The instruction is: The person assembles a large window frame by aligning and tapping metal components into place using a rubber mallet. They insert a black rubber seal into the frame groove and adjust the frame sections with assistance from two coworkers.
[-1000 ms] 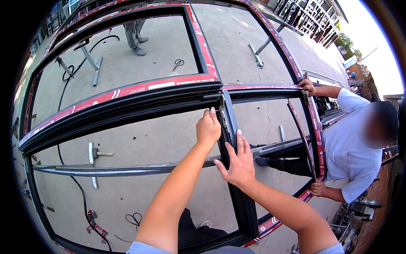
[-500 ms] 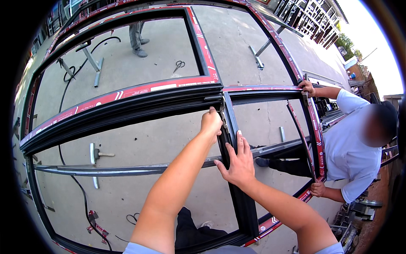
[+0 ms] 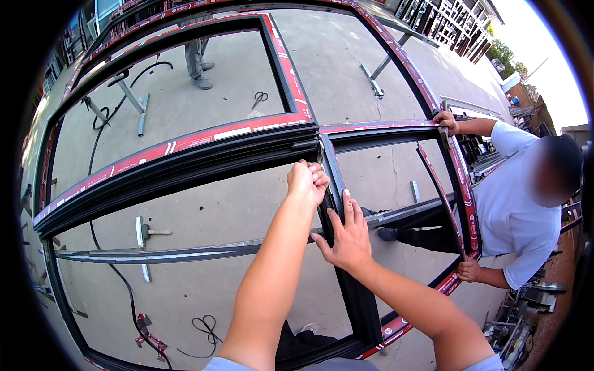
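My left hand (image 3: 307, 183) is closed, its fingers curled together beside the upright black bar (image 3: 354, 297) of a large window frame. Whatever it pinches, if anything, is too small to make out. Just beyond my knuckles, that bar meets a long black rail (image 3: 185, 162) edged with red protective film. My right hand (image 3: 348, 238) lies with fingers spread on the same bar, thumb over its left edge and fingertips by a grey strip (image 3: 335, 168) along it.
A person (image 3: 513, 198) at the right grips the frame's red-taped side with both hands. A second person's legs (image 3: 197, 62) stand beyond the frame. On the floor lie a mallet (image 3: 154, 232), scissors (image 3: 258, 98), a black hose (image 3: 120, 278) and red clamps (image 3: 148, 334). A thin bar (image 3: 185, 251) crosses the opening.
My left hand has shifted slightly nearer and to the left, its wrist turned so the curled fingers show. My right hand stays on the bar. The view has tilted a little.
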Available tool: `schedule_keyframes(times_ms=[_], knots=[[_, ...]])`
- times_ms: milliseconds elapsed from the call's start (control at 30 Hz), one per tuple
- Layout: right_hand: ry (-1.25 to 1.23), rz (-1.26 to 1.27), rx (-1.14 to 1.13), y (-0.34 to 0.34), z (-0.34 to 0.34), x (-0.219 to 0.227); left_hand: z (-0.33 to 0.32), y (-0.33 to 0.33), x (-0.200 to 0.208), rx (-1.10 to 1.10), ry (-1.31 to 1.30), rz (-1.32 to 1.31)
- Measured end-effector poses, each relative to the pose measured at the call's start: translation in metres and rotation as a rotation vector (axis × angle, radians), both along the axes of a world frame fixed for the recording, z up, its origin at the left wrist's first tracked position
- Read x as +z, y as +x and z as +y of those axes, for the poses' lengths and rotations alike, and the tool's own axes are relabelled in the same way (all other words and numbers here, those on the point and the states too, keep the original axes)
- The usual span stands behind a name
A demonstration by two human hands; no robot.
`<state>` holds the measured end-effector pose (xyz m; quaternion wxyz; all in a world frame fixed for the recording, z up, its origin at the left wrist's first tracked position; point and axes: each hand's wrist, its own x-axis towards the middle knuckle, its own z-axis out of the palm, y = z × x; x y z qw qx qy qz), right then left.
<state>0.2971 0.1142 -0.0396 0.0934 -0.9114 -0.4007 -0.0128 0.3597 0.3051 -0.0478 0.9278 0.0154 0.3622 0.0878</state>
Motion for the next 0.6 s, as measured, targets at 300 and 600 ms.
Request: schedule_keyframes(times_ms=[300,600], knots=[[-0.015,-0.012,-0.013,-0.003,-0.001,0.008,-0.017,-0.059,-0.006,-0.116,0.403,-0.030],[-0.005,-0.016,-0.027,-0.007,-0.005,0.009,0.057,-0.145,0.081,-0.011,1.493,-0.081]])
